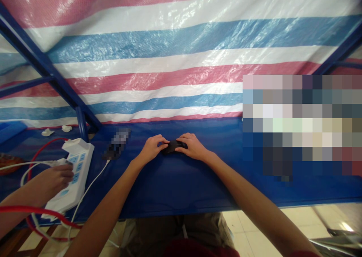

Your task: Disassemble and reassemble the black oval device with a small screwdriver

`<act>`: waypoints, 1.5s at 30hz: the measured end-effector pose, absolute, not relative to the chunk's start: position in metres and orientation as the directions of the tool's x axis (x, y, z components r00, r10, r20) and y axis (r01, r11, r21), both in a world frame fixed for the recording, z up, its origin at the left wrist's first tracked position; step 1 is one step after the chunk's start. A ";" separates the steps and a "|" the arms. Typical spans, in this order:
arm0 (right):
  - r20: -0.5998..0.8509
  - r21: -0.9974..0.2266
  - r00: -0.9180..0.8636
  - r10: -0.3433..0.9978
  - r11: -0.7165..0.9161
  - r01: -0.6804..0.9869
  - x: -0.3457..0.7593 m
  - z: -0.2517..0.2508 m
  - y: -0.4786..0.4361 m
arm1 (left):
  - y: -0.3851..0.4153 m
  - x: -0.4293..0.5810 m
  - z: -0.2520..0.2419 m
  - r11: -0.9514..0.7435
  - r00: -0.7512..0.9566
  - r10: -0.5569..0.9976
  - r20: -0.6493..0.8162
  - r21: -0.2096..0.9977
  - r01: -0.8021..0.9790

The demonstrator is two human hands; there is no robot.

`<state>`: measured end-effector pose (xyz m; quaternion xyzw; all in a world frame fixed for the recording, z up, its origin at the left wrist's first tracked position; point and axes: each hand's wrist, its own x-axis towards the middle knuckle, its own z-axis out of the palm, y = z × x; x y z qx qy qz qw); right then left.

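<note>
A small black computer mouse (pixel 171 147) lies at the middle of the blue table, held between both of my hands. My left hand (pixel 154 146) pinches its left end with thumb and fingers. On the opposite end my right hand (pixel 192 146) closes thumb and fingers around it. Part of the mouse is hidden by my fingertips. To the left of my left hand lies a dark phone-like device (pixel 116 143), its face blurred out, with a white cable (pixel 92 185) running from its lower end.
At the left, another person's hand (pixel 58 176) rests over a white power strip (pixel 82 174) with red and white cords around it. Crumpled white tissues (pixel 67 128) lie behind. A striped plastic sheet (pixel 169 72) hangs behind the blue table (pixel 181 189). The right side is pixelated.
</note>
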<state>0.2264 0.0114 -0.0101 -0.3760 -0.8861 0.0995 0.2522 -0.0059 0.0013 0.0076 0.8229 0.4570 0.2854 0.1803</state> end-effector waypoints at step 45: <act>0.378 -0.372 -0.565 0.733 0.679 0.632 0.223 -0.007 0.007 | -0.006 -0.003 0.004 -0.670 0.581 0.735 0.351 0.242 0.701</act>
